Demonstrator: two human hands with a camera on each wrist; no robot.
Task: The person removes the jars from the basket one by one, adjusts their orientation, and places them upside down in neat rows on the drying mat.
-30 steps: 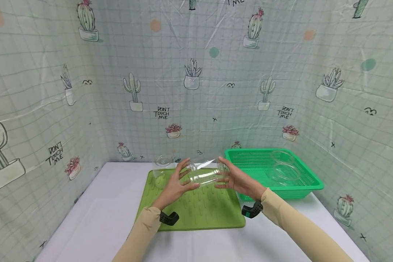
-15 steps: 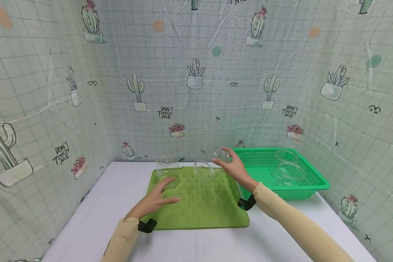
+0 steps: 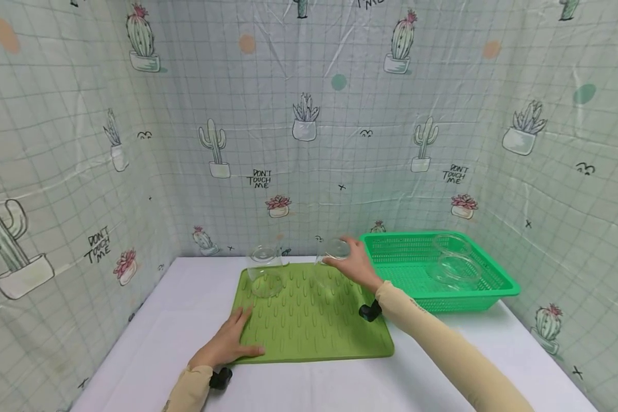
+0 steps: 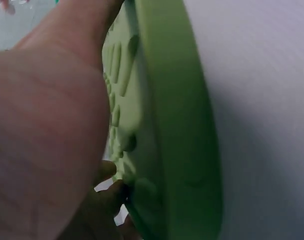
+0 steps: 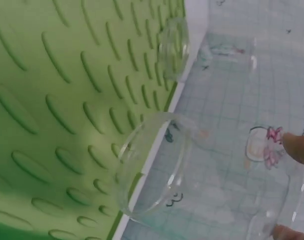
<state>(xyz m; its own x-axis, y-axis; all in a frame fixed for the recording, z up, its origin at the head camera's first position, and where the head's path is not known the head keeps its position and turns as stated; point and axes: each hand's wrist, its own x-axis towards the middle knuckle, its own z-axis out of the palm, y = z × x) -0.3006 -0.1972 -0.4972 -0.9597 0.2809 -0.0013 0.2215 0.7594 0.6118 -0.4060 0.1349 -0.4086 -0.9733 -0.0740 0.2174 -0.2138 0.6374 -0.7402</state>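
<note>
My right hand (image 3: 357,265) grips the upper end of a clear plastic jar (image 3: 323,270) over the back right part of a green ridged mat (image 3: 309,329). The jar stands roughly upright with its round lower rim toward the mat; I cannot tell whether they touch. In the right wrist view, fingertips (image 5: 296,147) press the jar's far end. My left hand (image 3: 226,343) lies at the mat's front left corner, fingers spread, holding nothing. A second clear jar (image 3: 265,272) stands on the mat's back left part.
A green plastic basket (image 3: 489,286) stands right of the mat, with a clear round container (image 3: 455,272) inside. The white table (image 3: 185,297) surrounds the mat. Patterned fabric walls (image 3: 309,171) rise behind and at both sides.
Both hands held the jar sideways at first. The left hand let go and came down to the mat's front left corner. The right hand turned the jar upright and moved it left over the mat.
</note>
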